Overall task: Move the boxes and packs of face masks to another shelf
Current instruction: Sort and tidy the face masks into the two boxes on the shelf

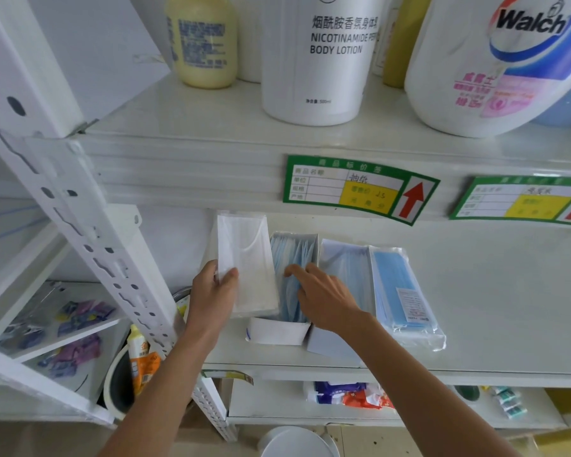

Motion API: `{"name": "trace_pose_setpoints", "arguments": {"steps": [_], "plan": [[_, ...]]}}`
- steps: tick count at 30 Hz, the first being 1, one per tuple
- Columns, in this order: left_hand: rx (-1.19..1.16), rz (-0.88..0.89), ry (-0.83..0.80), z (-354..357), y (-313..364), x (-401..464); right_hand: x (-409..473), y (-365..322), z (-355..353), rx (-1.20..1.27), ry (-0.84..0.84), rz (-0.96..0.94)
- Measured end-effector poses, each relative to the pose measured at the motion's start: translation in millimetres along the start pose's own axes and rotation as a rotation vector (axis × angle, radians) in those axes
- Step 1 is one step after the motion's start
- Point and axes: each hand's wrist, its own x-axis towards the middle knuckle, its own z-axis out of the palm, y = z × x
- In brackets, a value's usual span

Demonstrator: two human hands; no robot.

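Observation:
On the white middle shelf [491,291] lie several mask items side by side. My left hand [211,298] grips the near end of a clear pack of white masks [248,265] at the left. Next to it stands an open white box of blue masks [290,258]; the fingertips of my right hand [323,298] reach into it and touch the blue masks. To the right are a second open box of pale blue masks [343,268] and a sealed clear pack of blue masks [406,291], both lying flat.
The shelf above carries a yellow bottle [201,41], a white body lotion bottle [323,57] and a Walch jug [495,64]. Green price tags [360,189] hang on its front edge. A perforated white upright [89,225] stands at the left. Packets [350,394] sit on the lower shelf.

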Motion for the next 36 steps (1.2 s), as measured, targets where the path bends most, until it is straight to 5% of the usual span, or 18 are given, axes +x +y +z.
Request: {"name": "trace_pose_setpoints", "arguments": {"steps": [21, 31, 36], "plan": [[0.022, 0.013, -0.006, -4, -3, 4, 6, 0, -4, 0.219, -0.003, 0.088], [0.302, 0.121, 0.071, -6, 17, 14, -1, -3, -15, 0.175, 0.285, 0.100], [0.199, 0.087, 0.075, -10, 19, 15, -2, 7, -30, 0.493, 0.333, 0.227]]}}
